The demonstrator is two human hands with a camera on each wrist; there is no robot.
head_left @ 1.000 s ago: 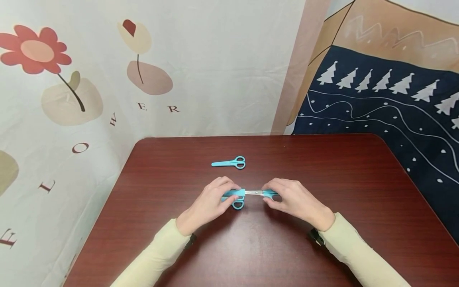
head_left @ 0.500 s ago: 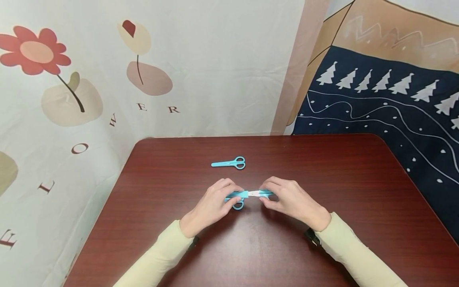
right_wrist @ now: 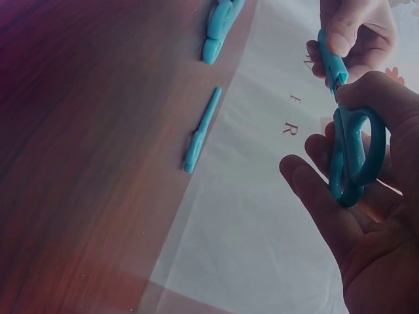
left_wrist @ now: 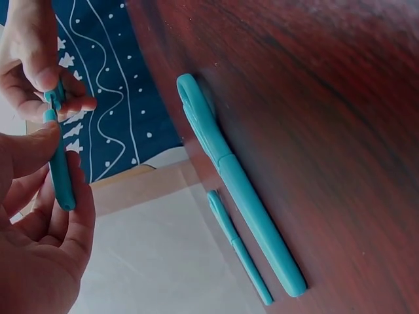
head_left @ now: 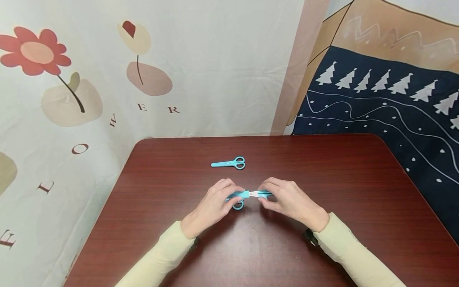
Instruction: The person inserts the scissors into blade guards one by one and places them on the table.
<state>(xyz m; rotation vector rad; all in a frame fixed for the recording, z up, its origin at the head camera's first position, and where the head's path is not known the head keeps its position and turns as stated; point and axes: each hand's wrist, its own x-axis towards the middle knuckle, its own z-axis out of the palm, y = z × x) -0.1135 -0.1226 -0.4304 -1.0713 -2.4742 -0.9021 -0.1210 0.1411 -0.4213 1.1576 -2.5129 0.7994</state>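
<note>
In the head view my left hand pinches a light-blue blade sheath between thumb and fingers. My right hand grips the blue handles of a small pair of scissors, whose tips are inside the sheath. A short stretch of silver blade shows between the two hands. Beneath my left hand lies a second pair of blue scissors in its cover, partly hidden in the head view. Farther back a third sheathed pair lies with its loops to the right.
The dark red wooden table has rounded far corners. Behind it hangs a pale cloth with flowers and letters, and at the right a navy cloth with white trees.
The hands have come closer together, and the blades have slid deeper into the sheath, so less metal shows. The two pairs on the table have stayed put.
</note>
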